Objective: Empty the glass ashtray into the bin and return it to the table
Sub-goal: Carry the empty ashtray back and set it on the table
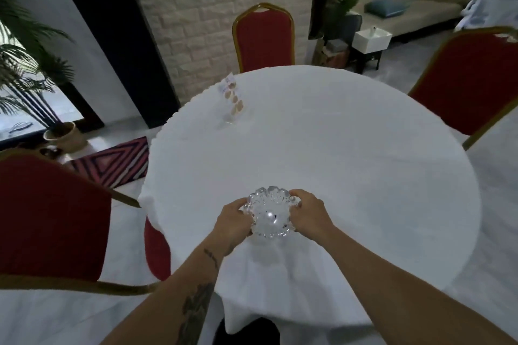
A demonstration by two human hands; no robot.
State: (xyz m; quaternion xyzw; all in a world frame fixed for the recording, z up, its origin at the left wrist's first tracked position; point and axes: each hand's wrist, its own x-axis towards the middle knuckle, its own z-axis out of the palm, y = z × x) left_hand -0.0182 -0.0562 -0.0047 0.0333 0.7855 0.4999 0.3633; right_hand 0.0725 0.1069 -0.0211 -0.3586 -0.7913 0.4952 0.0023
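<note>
A clear cut-glass ashtray (269,213) with a scalloped rim is over the near part of the round table with a white cloth (350,165). My left hand (234,221) grips its left side and my right hand (307,213) grips its right side. A few dark specks show inside the bowl. Whether it rests on the cloth or is slightly lifted, I cannot tell. No bin is in view.
Red chairs with gold frames stand at the left (50,216), the far side (265,38) and the right (471,78). A clear menu stand (232,99) sits far left on the table. Beyond are potted plants (30,70), a patterned rug (115,161) and a sofa (406,0).
</note>
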